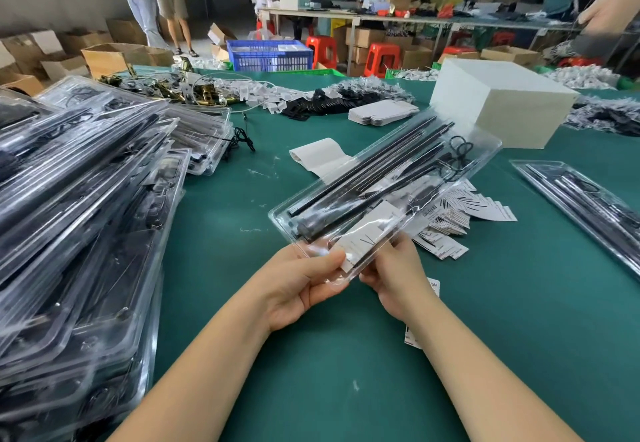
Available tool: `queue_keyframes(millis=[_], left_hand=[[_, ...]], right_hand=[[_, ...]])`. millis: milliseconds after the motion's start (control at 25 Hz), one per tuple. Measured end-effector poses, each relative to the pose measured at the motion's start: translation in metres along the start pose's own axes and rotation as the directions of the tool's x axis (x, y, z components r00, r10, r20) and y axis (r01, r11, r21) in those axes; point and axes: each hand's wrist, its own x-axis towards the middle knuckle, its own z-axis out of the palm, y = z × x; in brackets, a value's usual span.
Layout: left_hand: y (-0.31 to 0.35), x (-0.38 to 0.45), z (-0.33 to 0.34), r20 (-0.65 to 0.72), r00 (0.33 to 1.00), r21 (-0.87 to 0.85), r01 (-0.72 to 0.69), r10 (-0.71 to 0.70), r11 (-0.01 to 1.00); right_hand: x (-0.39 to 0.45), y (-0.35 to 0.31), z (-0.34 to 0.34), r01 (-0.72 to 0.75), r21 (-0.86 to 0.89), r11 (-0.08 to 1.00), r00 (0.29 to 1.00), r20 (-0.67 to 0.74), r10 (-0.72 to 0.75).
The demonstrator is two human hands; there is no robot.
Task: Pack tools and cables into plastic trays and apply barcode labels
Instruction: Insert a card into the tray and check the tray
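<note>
Clear plastic tray (388, 196) held above the bench (311, 355), mid-bench; long axis runs from near end at the hands up toward the far right, toward the white box (498, 102). Black rods (367, 171) lie lengthwise inside; cable coil (457, 154) at far end. Left hand (298, 286) grips near corner, thumb on top. Right hand (398, 275) pinches the near edge beside a white card (367, 234); print unreadable. Barcode labels (450, 220) heaped under tray's right side. Stacked trays (86, 216) crowd the left edge; bare green cloth near front edge.
</note>
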Motion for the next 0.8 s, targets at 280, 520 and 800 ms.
queue_keyframes(millis=[280,520,800], left_hand=[[0.000,0.002,0.004,-0.081,0.996,-0.118,0.014,-0.024,0.993],[0.001,0.004,0.004,-0.051,0.997,-0.189,0.042,-0.053,0.981],[0.007,0.003,-0.002,-0.037,0.999,-0.221,0.014,-0.023,0.975]], right_hand=[[0.001,0.003,0.003,0.055,-0.048,0.997,0.998,-0.001,-0.056],[0.004,0.002,-0.001,-0.052,0.064,0.997,0.997,0.060,0.049],[0.000,-0.006,-0.015,-0.260,0.289,0.921,0.928,0.339,0.155]])
